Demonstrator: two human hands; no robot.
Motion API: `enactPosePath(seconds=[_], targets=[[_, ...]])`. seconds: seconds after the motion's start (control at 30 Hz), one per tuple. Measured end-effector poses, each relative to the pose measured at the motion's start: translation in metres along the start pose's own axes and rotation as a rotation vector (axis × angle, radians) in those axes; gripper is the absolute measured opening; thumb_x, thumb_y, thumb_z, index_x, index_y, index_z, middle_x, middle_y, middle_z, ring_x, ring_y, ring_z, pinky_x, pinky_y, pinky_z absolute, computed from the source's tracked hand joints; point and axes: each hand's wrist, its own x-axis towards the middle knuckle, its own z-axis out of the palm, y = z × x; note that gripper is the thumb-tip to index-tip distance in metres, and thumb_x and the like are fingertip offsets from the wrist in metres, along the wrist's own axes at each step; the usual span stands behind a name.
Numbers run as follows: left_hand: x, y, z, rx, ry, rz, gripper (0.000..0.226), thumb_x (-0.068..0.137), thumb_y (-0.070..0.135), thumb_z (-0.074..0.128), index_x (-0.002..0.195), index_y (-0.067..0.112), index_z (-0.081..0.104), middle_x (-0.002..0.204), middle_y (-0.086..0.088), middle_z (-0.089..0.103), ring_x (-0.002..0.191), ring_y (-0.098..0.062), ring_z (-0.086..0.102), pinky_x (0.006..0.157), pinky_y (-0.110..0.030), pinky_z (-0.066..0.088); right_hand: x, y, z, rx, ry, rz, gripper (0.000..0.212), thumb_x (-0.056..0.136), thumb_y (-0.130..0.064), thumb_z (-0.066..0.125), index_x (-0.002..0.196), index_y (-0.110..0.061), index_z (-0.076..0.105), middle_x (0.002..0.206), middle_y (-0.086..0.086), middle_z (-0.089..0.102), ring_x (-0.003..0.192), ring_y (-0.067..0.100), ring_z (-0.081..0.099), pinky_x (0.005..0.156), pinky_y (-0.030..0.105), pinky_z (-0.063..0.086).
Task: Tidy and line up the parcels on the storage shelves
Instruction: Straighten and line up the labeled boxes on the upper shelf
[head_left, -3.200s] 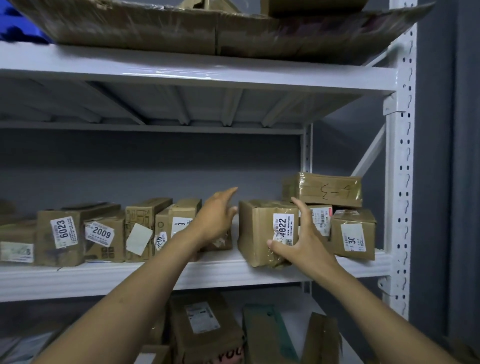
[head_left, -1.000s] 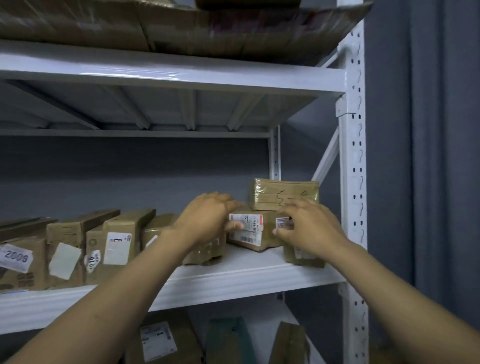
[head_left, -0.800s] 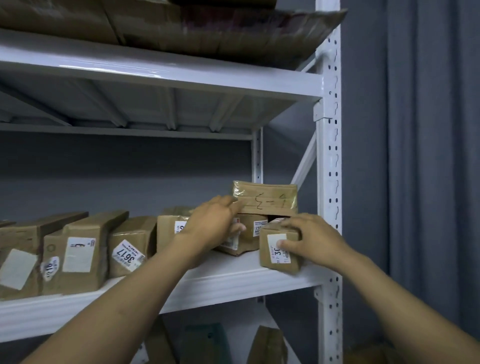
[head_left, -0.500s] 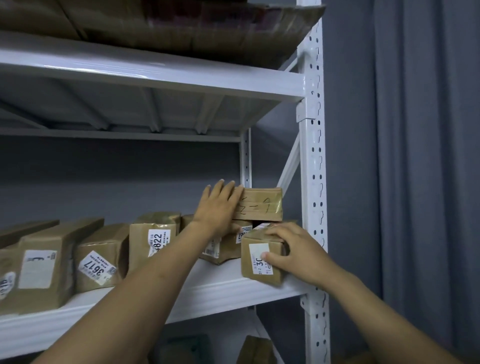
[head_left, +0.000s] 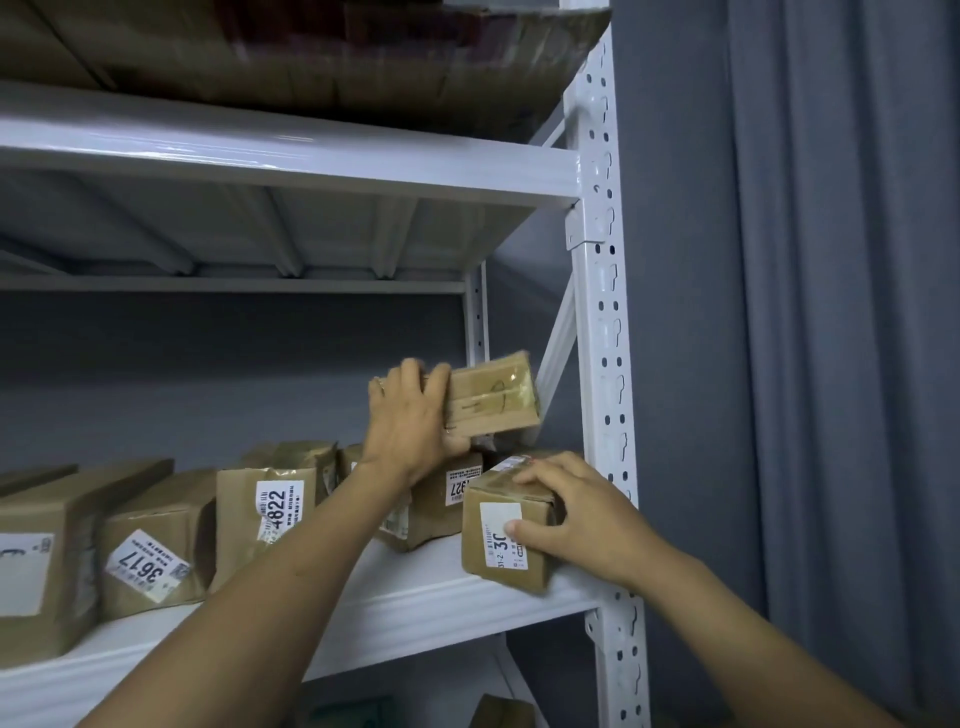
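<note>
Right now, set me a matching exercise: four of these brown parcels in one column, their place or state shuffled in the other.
1. tape-wrapped brown parcel with pen marks
2. brown cardboard parcel with a part-covered white label
3. brown cardboard parcel labelled 4822
4. brown cardboard parcel labelled 3617

A. label turned sideways
B. raised and tilted, gripped by the left hand
C. label upside down
D. at the right end of the white shelf, under the right hand

Pairs: 1-B, 2-D, 3-A, 4-C
</note>
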Motion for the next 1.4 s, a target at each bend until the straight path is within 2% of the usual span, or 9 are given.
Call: enactPosePath(seconds=[0.3,0.47,0.6,0.7,0.83,0.93,1.07,1.27,1.4], targets=[[-0.021,-0.038,-0.080,-0.697,0.142,-0.258,0.078,0.067,0.035,0.081,0.134,0.029,0.042,0.118,0.004,0.035,0.108,-0.009,0.042,0.093,-0.021,0.038,0.019,-0.047,-0.013,0.533,0.198,0.180,0.075,0.087,-0.046,0.064,0.149,-0.027,0.026,0.148,-0.003,0.039,0.130,0.013,0.043,0.102,0.030,0.039],[-0.043,-0.071,-0.115,-0.945,0.184,-0.390,0.059,0.078,0.052,0.068,0.132,0.041,0.047,0.124,0.008,0.053,0.111,-0.007,0.052,0.094,-0.031,0.046,0.033,-0.081,-0.024,0.803,0.262,0.270,0.088,0.087,-0.033,0.069,0.154,-0.021,0.013,0.157,0.003,0.025,0.139,0.020,0.035,0.104,0.033,0.035],[-0.062,-0.088,-0.141,-1.091,0.167,-0.426,0.041,0.091,0.041,0.059,0.130,0.029,0.057,0.120,0.010,0.065,0.108,-0.005,0.060,0.089,-0.023,0.049,0.032,-0.106,-0.020,0.983,0.176,0.220,0.063,0.088,-0.021,0.068,0.142,-0.028,0.037,0.143,0.001,0.050,0.117,0.016,0.058,0.085,0.030,0.050],[-0.073,-0.091,-0.156,-1.114,0.143,-0.442,0.028,0.095,0.039,0.053,0.113,0.023,0.068,0.106,0.010,0.071,0.102,-0.008,0.064,0.084,-0.024,0.050,0.027,-0.123,-0.014,1.140,0.165,0.167,0.050,0.086,-0.012,0.067,0.130,-0.024,0.047,0.120,0.005,0.067,0.095,0.016,0.068,0.067,0.027,0.050],[-0.080,-0.093,-0.171,-1.071,0.091,-0.556,0.022,0.094,0.043,0.053,0.103,0.031,0.069,0.099,0.012,0.072,0.091,-0.004,0.065,0.075,-0.023,0.049,0.017,-0.138,-0.011,1.122,0.337,0.113,0.070,0.078,-0.029,0.076,0.137,-0.042,0.041,0.123,-0.005,0.065,0.105,0.020,0.066,0.082,0.042,0.055],[-0.090,-0.094,-0.175,-0.948,0.026,-0.444,0.057,0.087,0.038,0.066,0.139,0.029,0.046,0.127,0.012,0.057,0.108,-0.004,0.056,0.086,-0.021,0.046,0.008,-0.154,-0.011,1.051,0.448,0.213,0.099,0.056,-0.068,0.077,0.138,-0.056,0.023,0.143,-0.006,0.048,0.123,0.021,0.054,0.098,0.052,0.047],[-0.107,-0.092,-0.183,-0.897,-0.123,-0.244,0.089,0.060,0.049,0.077,0.138,0.048,0.036,0.138,0.013,0.026,0.125,-0.001,0.031,0.087,0.002,0.028,-0.002,-0.166,-0.017,1.027,0.432,0.368,0.113,0.054,-0.083,0.060,0.143,-0.055,-0.003,0.149,-0.006,0.038,0.124,0.023,0.050,0.098,0.053,0.047],[-0.118,-0.099,-0.188,-0.800,-0.280,-0.146,0.097,0.047,0.054,0.084,0.135,0.045,0.045,0.150,0.010,0.011,0.129,-0.003,0.022,0.102,-0.021,0.027,-0.032,-0.178,-0.035,1.243,0.271,0.351,0.081,0.086,-0.055,0.056,0.149,-0.046,0.005,0.134,-0.003,0.049,0.099,0.020,0.064,0.069,0.047,0.060],[-0.122,-0.093,-0.185,-0.804,-0.167,-0.140,0.092,0.059,0.037,0.088,0.136,0.046,0.039,0.141,0.008,0.022,0.128,-0.007,0.028,0.107,-0.026,0.028,-0.047,-0.174,-0.036,1.306,0.261,0.254,0.068,0.088,-0.033,0.064,0.143,-0.041,0.025,0.124,-0.003,0.058,0.103,0.019,0.066,0.073,0.052,0.058]])
